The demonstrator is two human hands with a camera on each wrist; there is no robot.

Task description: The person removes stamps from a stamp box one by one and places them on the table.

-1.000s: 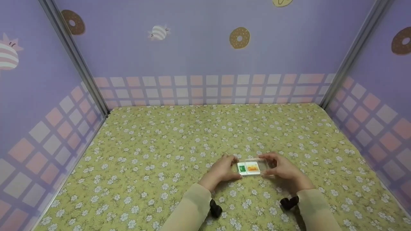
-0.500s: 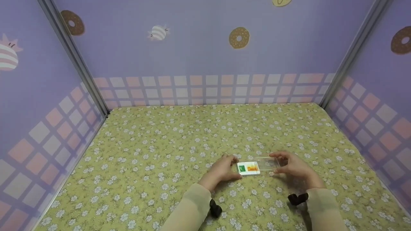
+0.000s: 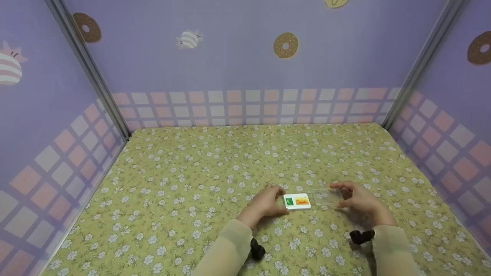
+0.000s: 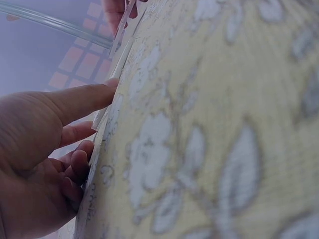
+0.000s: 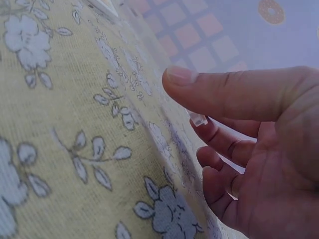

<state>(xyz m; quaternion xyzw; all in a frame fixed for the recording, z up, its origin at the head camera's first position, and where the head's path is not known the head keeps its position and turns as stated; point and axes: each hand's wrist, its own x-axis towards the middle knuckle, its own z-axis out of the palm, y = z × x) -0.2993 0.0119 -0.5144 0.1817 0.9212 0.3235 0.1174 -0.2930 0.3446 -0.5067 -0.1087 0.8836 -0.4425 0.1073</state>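
Plastic cover [image 3: 326, 197] faint against cloth [image 3: 191, 165]

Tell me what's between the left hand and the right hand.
In the head view, from left hand to right hand: a white case with green and orange print, then a clear plastic piece.

On the cloth [image 3: 199, 165] we list one flat box [image 3: 297, 206], left hand [image 3: 265, 200] at its left end; just right of it, one cover [image 3: 327, 197], right hand [image 3: 359, 199] at its right end; behind the cloth, back wall [image 3: 238, 65]; flanking it, left wall [image 3: 46, 99] and right wall [image 3: 448, 103].
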